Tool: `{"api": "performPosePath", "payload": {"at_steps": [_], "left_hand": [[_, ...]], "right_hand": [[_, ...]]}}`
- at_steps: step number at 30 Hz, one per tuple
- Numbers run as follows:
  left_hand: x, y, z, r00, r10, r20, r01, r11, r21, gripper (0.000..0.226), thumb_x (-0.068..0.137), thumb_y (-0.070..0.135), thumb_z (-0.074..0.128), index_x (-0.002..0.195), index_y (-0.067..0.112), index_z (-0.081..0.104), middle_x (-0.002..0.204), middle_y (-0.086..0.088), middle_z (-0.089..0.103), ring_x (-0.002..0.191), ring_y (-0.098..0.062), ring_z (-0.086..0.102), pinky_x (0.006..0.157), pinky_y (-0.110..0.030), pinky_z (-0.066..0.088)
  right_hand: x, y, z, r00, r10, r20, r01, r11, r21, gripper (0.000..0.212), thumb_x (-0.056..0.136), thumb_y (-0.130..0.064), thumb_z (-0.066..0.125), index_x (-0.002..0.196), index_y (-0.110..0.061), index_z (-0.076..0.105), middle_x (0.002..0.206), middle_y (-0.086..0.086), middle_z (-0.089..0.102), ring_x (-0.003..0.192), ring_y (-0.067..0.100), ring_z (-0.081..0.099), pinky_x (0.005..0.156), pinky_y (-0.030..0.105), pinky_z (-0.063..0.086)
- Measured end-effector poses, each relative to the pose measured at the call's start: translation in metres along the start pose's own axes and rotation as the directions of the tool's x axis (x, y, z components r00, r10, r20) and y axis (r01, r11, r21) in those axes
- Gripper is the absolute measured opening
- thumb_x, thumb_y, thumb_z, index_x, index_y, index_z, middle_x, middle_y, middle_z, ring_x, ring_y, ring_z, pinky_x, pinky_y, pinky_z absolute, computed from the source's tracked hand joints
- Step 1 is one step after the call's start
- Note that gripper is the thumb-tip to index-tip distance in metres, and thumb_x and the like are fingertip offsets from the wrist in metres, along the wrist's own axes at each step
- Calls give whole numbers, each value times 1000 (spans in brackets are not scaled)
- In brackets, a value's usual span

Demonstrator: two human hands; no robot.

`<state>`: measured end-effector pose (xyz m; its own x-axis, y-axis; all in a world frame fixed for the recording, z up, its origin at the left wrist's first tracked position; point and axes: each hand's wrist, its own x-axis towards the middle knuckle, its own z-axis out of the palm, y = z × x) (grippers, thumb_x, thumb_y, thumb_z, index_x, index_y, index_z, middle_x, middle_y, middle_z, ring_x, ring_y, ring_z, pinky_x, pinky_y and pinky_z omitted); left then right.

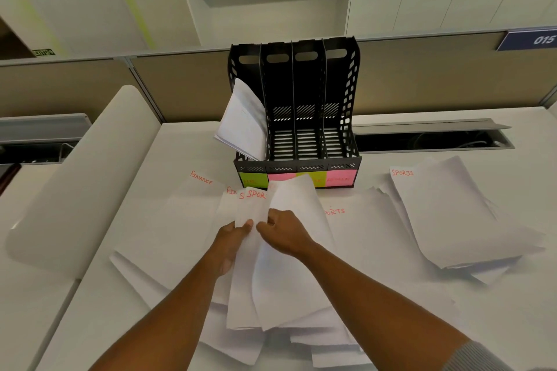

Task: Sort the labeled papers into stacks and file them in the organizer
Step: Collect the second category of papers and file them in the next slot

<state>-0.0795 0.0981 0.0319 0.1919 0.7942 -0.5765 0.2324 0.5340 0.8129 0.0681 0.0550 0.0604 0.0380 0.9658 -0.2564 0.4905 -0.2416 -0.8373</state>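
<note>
A black four-slot organizer [297,141] stands at the desk's back, with green and pink labels on its front. A bundle of sheets [244,120] leans in its leftmost slot. My left hand [232,238] grips a fanned bunch of papers [256,274] with "SPORTS" and "FIN" written in red at their tops. My right hand [283,232] pinches one sheet [298,205] of that bunch and peels it rightward. A "FINANCE" sheet [180,220] lies flat on the left. A "SPORTS" sheet [370,238] lies on the right, and a "SPORTS" stack [452,214] sits farther right.
Loose white sheets [301,337] lie scattered under my forearms. A white raised panel [84,178] runs along the left of the desk [99,310]. An open cable trough [431,138] runs behind the organizer on the right. Beige partition [422,78] and cabinets stand behind.
</note>
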Motion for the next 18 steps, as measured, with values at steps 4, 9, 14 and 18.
{"api": "performPosePath", "payload": {"at_steps": [4, 9, 14, 18], "left_hand": [[-3, 6, 6, 999, 32, 30, -31, 999, -19, 67, 82, 67, 44, 142, 39, 39, 131, 3, 58, 120, -28, 57, 99, -50, 49], [-4, 2, 4, 995, 40, 87, -47, 996, 79, 98, 63, 79, 61, 145, 30, 38, 140, -1, 52, 127, -29, 49, 112, -51, 34], [3, -8, -2, 995, -13, -95, 24, 993, 117, 43, 80, 30, 77, 117, 18, 57, 124, -11, 65, 106, -31, 62, 94, -44, 51], [10, -13, -13, 982, -47, -181, 71, 989, 130, 34, 85, 19, 73, 114, 14, 55, 119, -12, 63, 100, -30, 60, 89, -42, 51]], "right_hand": [[1, -1, 11, 998, 25, 61, -26, 999, 19, 33, 90, -34, 50, 110, -10, 61, 113, 5, 66, 99, 25, 62, 89, 39, 53], [-1, 12, 9, 998, 44, -55, -46, 998, -44, 26, 90, -37, 53, 91, -12, 60, 90, 3, 66, 82, 18, 60, 74, 32, 51], [-8, 41, -18, 832, 227, -507, -310, 947, -85, 12, 83, -26, 52, 88, -16, 54, 88, 3, 63, 82, 24, 61, 70, 31, 47], [-16, 73, -36, 807, 306, -505, -472, 847, -243, 34, 79, -29, 58, 109, -12, 52, 110, 6, 54, 103, 24, 52, 82, 36, 47]]}}
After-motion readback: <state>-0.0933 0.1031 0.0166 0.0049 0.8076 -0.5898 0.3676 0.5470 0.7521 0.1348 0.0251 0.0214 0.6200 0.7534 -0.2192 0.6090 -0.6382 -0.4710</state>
